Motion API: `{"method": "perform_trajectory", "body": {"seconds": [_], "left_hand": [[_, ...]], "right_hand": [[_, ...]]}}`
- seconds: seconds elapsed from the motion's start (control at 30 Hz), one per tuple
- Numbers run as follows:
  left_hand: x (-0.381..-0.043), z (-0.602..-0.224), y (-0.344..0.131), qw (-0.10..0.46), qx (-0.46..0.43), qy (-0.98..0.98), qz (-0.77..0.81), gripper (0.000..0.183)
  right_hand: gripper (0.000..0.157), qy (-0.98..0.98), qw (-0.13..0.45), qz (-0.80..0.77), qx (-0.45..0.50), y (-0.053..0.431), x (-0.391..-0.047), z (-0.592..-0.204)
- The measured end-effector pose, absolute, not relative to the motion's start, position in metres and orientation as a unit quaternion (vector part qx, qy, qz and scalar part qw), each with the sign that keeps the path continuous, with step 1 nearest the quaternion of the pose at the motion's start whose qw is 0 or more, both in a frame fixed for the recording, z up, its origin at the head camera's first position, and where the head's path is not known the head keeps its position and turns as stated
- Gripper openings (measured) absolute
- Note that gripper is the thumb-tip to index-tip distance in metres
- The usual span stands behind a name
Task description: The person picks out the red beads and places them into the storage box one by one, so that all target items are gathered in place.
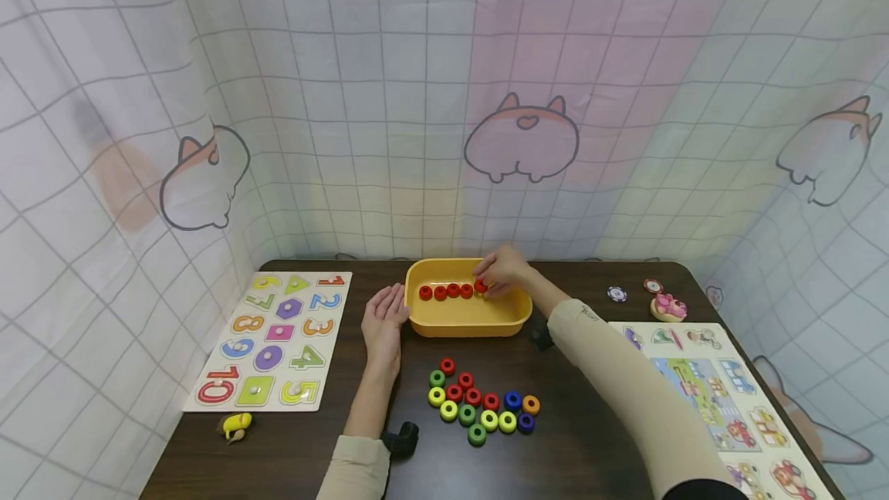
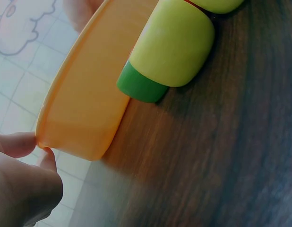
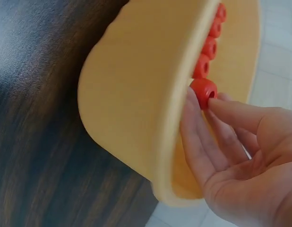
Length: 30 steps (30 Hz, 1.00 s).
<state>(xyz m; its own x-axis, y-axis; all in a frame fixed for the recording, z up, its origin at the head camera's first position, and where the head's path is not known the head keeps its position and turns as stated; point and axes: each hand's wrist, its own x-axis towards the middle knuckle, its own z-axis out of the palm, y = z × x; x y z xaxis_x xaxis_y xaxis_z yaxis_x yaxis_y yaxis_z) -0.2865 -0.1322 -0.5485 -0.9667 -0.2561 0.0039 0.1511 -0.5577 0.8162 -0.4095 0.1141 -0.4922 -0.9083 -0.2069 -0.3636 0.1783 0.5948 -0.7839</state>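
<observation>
My right hand [image 1: 505,267] reaches over the yellow tray [image 1: 468,330] and pinches a red bead [image 3: 203,92] between thumb and fingers. The bead's hole shows in the right wrist view. It is at the right end of a row of red beads [image 1: 454,290] inside the tray. My left hand [image 1: 384,322] is at the tray's left end, fingers mostly straight, fingertips [image 2: 23,143] right at the rim. In front of the tray lie loose beads [image 1: 468,414] in red, green, yellow, blue and orange. Yellow and green beads [image 2: 172,45] also show large in the left wrist view.
A number-and-shape puzzle board [image 1: 280,330] lies on the left, with a small yellow toy [image 1: 238,426] below it. On the right is a picture puzzle board [image 1: 708,384], partly covered by the right sleeve. Beyond it are a pink figurine [image 1: 669,307] and two chips [image 1: 616,294].
</observation>
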Motion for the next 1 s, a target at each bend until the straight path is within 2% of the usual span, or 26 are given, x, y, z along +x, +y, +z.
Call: {"method": "perform_trajectory", "body": {"seconds": [0.27, 0.47, 0.6, 0.8, 1.0], "left_hand": [[-0.281, -0.544, -0.131, 0.11, 0.059, -0.46, -0.879, 0.058], [-0.283, -0.544, -0.131, 0.111, 0.059, -0.455, -0.881, 0.057], [-0.287, -0.547, -0.131, 0.119, 0.061, -0.448, -0.884, 0.056], [-0.294, -0.559, -0.131, 0.135, 0.074, -0.452, -0.879, 0.053], [-0.295, -0.565, -0.127, 0.143, 0.071, -0.469, -0.869, 0.053]], "right_hand": [[0.025, 0.877, 0.206, -0.435, -0.014, 0.113, -0.405, -0.502], [0.031, 0.864, 0.194, -0.459, -0.066, 0.122, -0.382, -0.474], [0.03, 0.836, 0.199, -0.497, -0.119, 0.13, -0.362, -0.453], [0.026, 0.795, 0.256, -0.518, -0.186, 0.138, -0.326, -0.437], [0.023, 0.791, 0.319, -0.481, -0.201, 0.14, -0.289, -0.45]]}}
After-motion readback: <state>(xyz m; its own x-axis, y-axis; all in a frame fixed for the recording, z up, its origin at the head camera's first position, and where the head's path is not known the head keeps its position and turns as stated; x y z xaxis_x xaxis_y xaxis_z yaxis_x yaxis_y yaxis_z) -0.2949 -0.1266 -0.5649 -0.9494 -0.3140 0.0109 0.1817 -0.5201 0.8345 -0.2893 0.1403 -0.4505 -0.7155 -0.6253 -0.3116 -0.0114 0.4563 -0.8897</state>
